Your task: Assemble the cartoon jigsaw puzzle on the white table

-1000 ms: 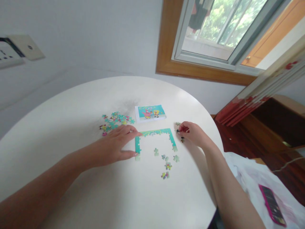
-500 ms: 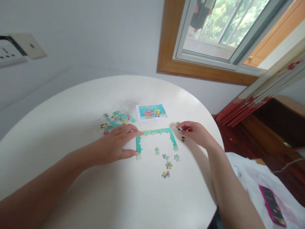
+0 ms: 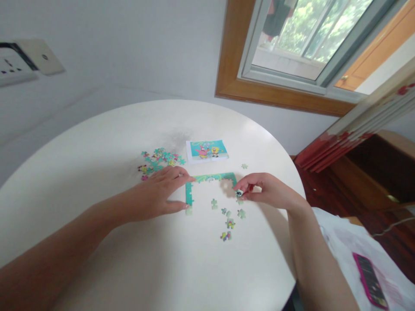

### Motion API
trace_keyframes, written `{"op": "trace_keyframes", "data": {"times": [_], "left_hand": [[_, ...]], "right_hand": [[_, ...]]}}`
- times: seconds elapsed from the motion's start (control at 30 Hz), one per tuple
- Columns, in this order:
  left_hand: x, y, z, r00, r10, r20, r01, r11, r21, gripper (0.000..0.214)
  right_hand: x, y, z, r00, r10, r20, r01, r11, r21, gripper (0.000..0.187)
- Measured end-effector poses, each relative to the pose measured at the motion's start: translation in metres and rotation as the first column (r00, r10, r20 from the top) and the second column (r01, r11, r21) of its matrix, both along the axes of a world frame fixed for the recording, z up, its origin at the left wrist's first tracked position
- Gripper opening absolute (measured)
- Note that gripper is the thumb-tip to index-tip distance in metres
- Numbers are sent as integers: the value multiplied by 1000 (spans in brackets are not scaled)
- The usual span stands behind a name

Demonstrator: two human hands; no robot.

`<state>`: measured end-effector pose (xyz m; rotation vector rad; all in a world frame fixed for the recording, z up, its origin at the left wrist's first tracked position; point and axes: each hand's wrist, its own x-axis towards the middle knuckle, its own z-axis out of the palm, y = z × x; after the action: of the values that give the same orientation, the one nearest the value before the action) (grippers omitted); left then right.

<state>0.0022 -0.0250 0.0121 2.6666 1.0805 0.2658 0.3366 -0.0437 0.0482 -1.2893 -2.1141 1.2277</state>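
Joined puzzle pieces form a teal three-sided border (image 3: 189, 194) on the white table. My left hand (image 3: 162, 192) rests at its left side, thumb and fingers spread, with fingertips touching the border at the top left corner and lower left end. Between the fingertips of my right hand (image 3: 259, 188) is a puzzle piece (image 3: 239, 193) with dark and pale print, held over the border's right side. Loose puzzle pieces (image 3: 230, 223) lie inside and below the border. Beyond my left hand is a heap of puzzle pieces (image 3: 158, 157).
A picture card (image 3: 209, 151) with cartoon figures lies behind the border. One pale piece (image 3: 244, 166) sits apart near the table's right side. The round table (image 3: 136, 268) stands against a wall below a window. A pink-edged phone (image 3: 370, 278) lies on white covering at right.
My right hand has moved left and toward me, bringing a puzzle piece from the table's right side to the border's right side. My left hand stays in place.
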Motion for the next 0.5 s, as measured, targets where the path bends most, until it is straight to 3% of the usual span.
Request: {"op": "trace_keyframes", "data": {"times": [0.27, 0.5], "left_hand": [[2, 0, 3, 1000, -7, -11, 7, 1000, 8, 51], [1, 0, 3, 1000, -11, -16, 11, 1000, 6, 51]], "right_hand": [[1, 0, -2, 1000, -2, 3, 3, 999, -52, 25], [-1, -1, 1, 999, -6, -33, 4, 998, -56, 11]]}}
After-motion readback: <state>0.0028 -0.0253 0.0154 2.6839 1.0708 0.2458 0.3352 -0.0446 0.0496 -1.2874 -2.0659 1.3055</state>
